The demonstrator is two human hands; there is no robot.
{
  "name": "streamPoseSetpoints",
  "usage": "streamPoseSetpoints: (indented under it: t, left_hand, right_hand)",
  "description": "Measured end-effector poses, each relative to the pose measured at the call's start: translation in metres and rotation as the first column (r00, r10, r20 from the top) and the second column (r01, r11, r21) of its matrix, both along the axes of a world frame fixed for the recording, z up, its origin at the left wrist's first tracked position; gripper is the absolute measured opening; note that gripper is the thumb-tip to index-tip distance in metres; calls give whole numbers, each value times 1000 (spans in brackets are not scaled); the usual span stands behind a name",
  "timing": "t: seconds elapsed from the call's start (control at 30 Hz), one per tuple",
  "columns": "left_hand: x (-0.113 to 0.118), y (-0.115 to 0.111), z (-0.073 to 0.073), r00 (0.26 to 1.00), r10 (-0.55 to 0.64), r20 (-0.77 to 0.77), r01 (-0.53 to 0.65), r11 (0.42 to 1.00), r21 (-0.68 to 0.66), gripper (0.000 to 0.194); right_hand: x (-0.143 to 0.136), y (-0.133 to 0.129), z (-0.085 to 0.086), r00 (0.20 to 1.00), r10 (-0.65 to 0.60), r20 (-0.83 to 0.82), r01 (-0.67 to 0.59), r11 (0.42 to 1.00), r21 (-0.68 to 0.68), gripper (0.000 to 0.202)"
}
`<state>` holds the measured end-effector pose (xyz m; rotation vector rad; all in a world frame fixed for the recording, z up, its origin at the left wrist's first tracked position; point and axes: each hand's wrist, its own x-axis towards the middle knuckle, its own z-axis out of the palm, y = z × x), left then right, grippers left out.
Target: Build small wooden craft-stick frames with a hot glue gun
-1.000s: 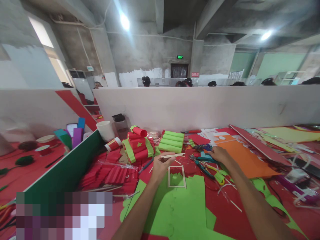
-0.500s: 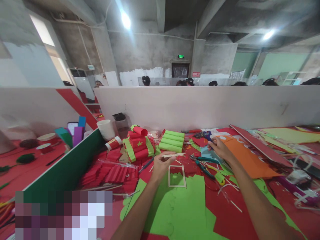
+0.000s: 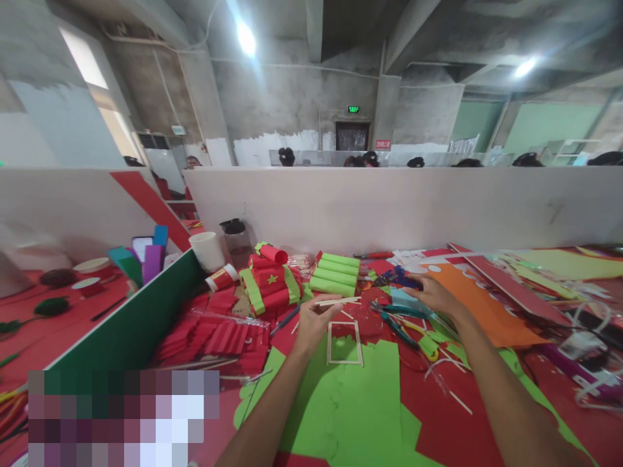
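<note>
Left hand [image 3: 312, 319]: I'm pinching thin sticks [image 3: 346, 301] | Right hand [image 3: 433, 295]: I'm grasping a blue tool [image 3: 398, 277], far right of them | Stick frame [image 3: 359, 344]: lying across green sheet's [image 3: 365, 402] far edge | Judgement: I'm managing tool and sticks together; this is calling for steady tips.

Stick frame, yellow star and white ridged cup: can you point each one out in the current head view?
Stick frame [image 3: 345, 363]: head view, middle of its near bar.
Yellow star [image 3: 272, 279]: head view, its centre.
White ridged cup [image 3: 206, 253]: head view, its side wall.
</note>
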<state>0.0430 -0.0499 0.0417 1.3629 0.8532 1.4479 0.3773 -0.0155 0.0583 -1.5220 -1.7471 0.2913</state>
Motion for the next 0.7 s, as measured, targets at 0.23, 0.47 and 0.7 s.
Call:
streamPoseSetpoints:
  t: [0.23, 0.47, 0.7]
  left_hand:
    - [0, -1, 0, 1000, 11, -15, -12, 1000, -5, 25]
    - [1, 1, -3, 1000, 11, -1, -11, 1000, -14, 26]
    - [2, -1, -1, 1000, -1, -20, 1, 1000, -15, 28]
  right_hand:
    - [-16, -16, 13, 890, 339, -305, -380, 921, -86, 31]
    - [-29, -21, 12, 771, 455, -446, -506, 862, 5, 29]
    - [-41, -27, 12, 766, 467, -441, -511, 859, 21, 35]
